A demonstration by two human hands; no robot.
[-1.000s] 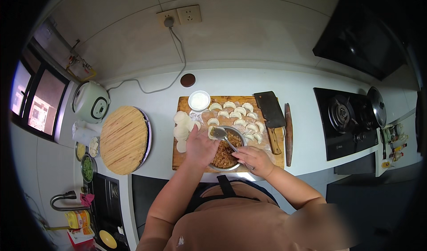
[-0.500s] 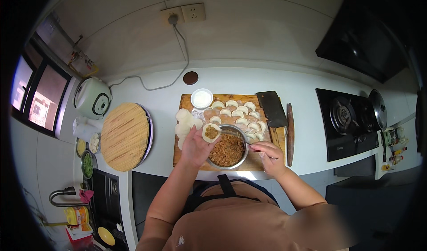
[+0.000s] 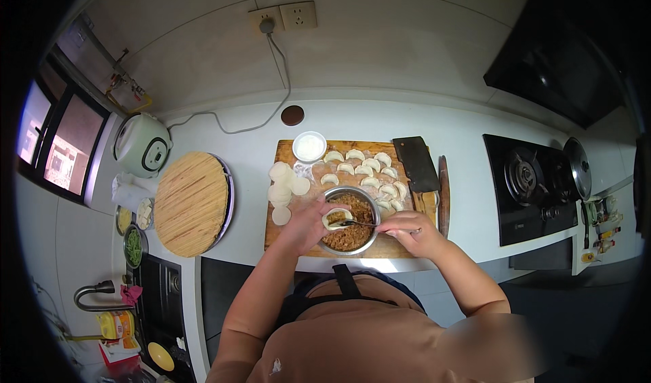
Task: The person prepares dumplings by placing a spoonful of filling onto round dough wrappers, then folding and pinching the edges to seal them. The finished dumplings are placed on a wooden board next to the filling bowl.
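My left hand (image 3: 306, 225) is closed around a round dumpling wrapper (image 3: 331, 224) with some filling on it, held over the left side of a metal bowl (image 3: 366, 246). Brown minced filling (image 3: 356, 237) lies in that bowl. In my right hand (image 3: 412, 232) is a spoon (image 3: 357, 223), its handle between the fingers and its tip at the filling on the wrapper. Flat dough wrappers (image 3: 280, 193) are spread on the left of the wooden board (image 3: 272, 232). Several folded dumplings (image 3: 370, 167) rest on the floured far right part.
A cleaver (image 3: 416, 164) lies at the board's right edge, beside a rolling pin (image 3: 443, 196). A white bowl of flour (image 3: 309, 146) stands at the back. Left are a round wooden lid (image 3: 192, 204) and a rice cooker (image 3: 142, 145); right is a gas stove (image 3: 529, 186).
My left hand has brought the wrapper right and slightly down over the bowl. My right hand has moved the spoon left onto the wrapper's filling.
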